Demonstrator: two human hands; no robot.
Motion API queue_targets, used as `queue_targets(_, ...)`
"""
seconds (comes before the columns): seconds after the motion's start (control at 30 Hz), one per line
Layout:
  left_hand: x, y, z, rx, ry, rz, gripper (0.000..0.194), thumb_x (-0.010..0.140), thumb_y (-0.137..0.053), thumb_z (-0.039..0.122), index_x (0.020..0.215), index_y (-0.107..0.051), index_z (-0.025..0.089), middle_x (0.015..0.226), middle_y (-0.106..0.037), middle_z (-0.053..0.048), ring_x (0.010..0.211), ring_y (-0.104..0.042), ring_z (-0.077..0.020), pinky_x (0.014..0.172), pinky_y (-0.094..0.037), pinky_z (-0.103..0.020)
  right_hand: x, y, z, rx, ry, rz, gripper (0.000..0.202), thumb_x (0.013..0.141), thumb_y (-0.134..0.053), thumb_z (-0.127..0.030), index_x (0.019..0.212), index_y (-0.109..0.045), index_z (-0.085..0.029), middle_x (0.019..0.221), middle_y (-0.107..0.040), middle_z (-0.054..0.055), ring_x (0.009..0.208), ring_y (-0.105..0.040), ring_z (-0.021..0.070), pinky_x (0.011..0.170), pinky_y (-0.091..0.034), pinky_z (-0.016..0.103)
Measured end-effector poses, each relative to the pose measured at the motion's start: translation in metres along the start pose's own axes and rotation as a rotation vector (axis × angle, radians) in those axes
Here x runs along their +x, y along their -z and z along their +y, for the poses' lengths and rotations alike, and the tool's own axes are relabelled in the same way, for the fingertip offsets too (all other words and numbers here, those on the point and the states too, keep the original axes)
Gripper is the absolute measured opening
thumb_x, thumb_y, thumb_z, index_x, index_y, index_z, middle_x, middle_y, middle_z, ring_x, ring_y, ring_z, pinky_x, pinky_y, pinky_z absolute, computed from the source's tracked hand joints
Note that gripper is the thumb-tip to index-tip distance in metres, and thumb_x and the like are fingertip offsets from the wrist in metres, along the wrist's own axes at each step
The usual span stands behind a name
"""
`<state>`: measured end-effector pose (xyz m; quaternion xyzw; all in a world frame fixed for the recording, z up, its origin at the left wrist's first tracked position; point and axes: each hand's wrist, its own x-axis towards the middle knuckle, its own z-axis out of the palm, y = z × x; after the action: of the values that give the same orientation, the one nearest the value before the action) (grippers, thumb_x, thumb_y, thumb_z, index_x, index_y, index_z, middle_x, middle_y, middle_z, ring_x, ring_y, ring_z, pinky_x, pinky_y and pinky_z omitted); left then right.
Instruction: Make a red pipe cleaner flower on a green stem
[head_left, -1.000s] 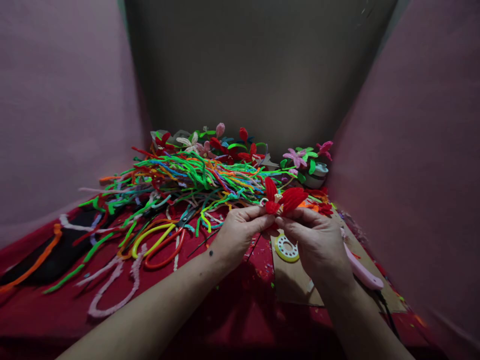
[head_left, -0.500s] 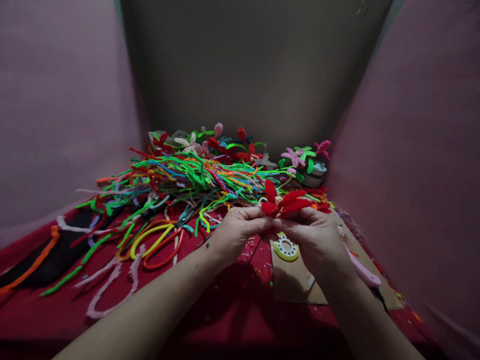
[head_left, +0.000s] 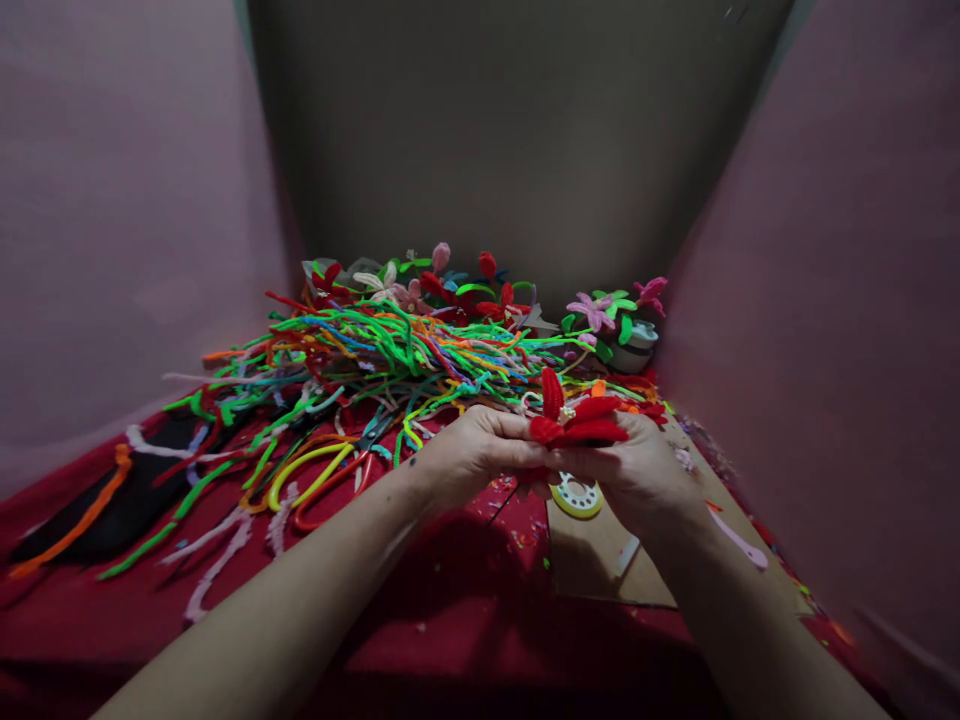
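L hand (head_left: 480, 455) & R hand (head_left: 652, 475) are both pinching red flower (head_left: 581, 432), fingers closed up on it, holding it above bench (head_left: 420, 650) nr cardboard (head_left: 585, 572); scissors (head_left: 373, 434) are lying off to L.

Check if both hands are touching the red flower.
Touching. The head view shows the red flower held up between the left hand and the right hand, its lower part meeting both with no visible gap.
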<state>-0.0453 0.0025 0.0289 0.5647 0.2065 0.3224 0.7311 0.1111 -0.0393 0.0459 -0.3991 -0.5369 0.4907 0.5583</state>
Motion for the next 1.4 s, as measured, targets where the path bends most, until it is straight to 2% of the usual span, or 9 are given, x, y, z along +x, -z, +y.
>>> queue_targets(0.3, 0.0, 0.003, 0.0, -0.012, 0.089, -0.087, 0.01, 0.063, -0.071, 0.021, 0.064, -0.069, 0.01, 0.057, -0.063, -0.004, 0.049, -0.055, -0.0105, 0.052, -0.044, -0.023, -0.002, 0.003, 0.004, -0.039, -0.036, -0.031, 0.017, 0.052, -0.081, -0.015, 0.063, -0.069, -0.019, 0.059, -0.062, -0.003, 0.054, -0.055, 0.0112, 0.053, -0.048, 0.023)
queue_targets(0.47, -0.002, 0.005, 0.0, -0.05, 0.174, -0.147, 0.015, 0.059, -0.075, 0.024, 0.065, -0.071, 0.011, 0.058, -0.065, -0.005, 0.047, -0.055, -0.0107, 0.05, -0.044, -0.023, -0.007, -0.002, 0.009, 0.106, -0.135, -0.166, 0.014, 0.055, -0.079, -0.018, 0.061, -0.067, -0.018, 0.057, -0.06, -0.003, 0.05, -0.056, 0.0127, 0.055, -0.049, 0.029)
queue_targets(0.6, -0.001, 0.005, -0.003, -0.047, 0.204, -0.181, 0.014, 0.061, -0.074, 0.024, 0.064, -0.071, 0.01, 0.058, -0.065, -0.006, 0.045, -0.053, -0.0102, 0.048, -0.044, -0.023, -0.01, -0.004, 0.01, 0.114, -0.13, -0.111, 0.013, 0.053, -0.08, -0.017, 0.059, -0.068, -0.019, 0.059, -0.063, -0.003, 0.056, -0.057, 0.0128, 0.059, -0.049, 0.027)
queue_targets(0.7, -0.002, 0.004, -0.003, -0.027, 0.159, -0.142, 0.013, 0.063, -0.073, 0.023, 0.065, -0.07, 0.01, 0.059, -0.065, -0.006, 0.051, -0.056, -0.0118, 0.052, -0.044, -0.023, -0.01, -0.004, 0.008, 0.111, -0.108, -0.069, 0.014, 0.051, -0.08, -0.016, 0.057, -0.067, -0.02, 0.056, -0.061, -0.004, 0.053, -0.054, 0.0121, 0.053, -0.048, 0.026)
queue_targets(0.83, -0.005, -0.001, 0.007, 0.045, 0.078, -0.149, 0.019, 0.076, -0.062, 0.026, 0.08, -0.071, 0.01, 0.073, -0.068, -0.009, 0.061, -0.06, -0.0133, 0.061, -0.046, -0.025, -0.007, -0.004, 0.009, 0.203, -0.071, 0.015, 0.015, 0.051, -0.08, -0.015, 0.053, -0.065, -0.018, 0.052, -0.058, -0.003, 0.047, -0.05, 0.0098, 0.043, -0.041, 0.022)
queue_targets(0.93, -0.007, -0.009, 0.013, 0.16, -0.034, -0.135, 0.015, 0.077, -0.058, 0.017, 0.086, -0.07, 0.014, 0.081, -0.067, -0.006, 0.074, -0.059, -0.0123, 0.071, -0.045, -0.023, -0.005, -0.004, 0.012, 0.281, -0.059, 0.119, 0.013, 0.052, -0.079, -0.013, 0.057, -0.068, -0.017, 0.055, -0.061, -0.002, 0.048, -0.052, 0.0095, 0.045, -0.042, 0.022)
queue_targets(1.03, -0.006, -0.019, 0.01, 0.277, -0.132, -0.025, 0.012, 0.076, -0.058, 0.013, 0.081, -0.068, 0.017, 0.076, -0.064, -0.001, 0.069, -0.056, -0.0093, 0.066, -0.043, -0.02, -0.004, -0.006, 0.013, 0.304, -0.066, 0.164, 0.012, 0.054, -0.078, -0.013, 0.063, -0.07, -0.017, 0.06, -0.066, 0.0, 0.051, -0.055, 0.0111, 0.049, -0.045, 0.024)
queue_targets(1.17, -0.004, -0.022, 0.0, 0.306, -0.131, 0.111, 0.021, 0.081, -0.053, 0.025, 0.066, -0.062, 0.013, 0.06, -0.058, -0.001, 0.049, -0.052, -0.0081, 0.05, -0.04, -0.02, -0.004, -0.012, 0.011, 0.332, -0.068, 0.093, 0.006, 0.059, -0.075, -0.015, 0.059, -0.069, -0.016, 0.054, -0.062, 0.0, 0.048, -0.054, 0.0117, 0.047, -0.043, 0.024)
queue_targets(1.4, -0.004, -0.009, 0.0, 0.174, -0.062, 0.033, 0.027, 0.077, -0.061, 0.033, 0.063, -0.06, 0.011, 0.052, -0.056, 0.0, 0.041, -0.05, -0.0066, 0.042, -0.037, -0.018, -0.004, -0.011, 0.007, 0.349, -0.113, -0.136, 0.006, 0.065, -0.068, -0.02, 0.061, -0.07, -0.016, 0.053, -0.061, 0.002, 0.046, -0.054, 0.0136, 0.048, -0.044, 0.027)
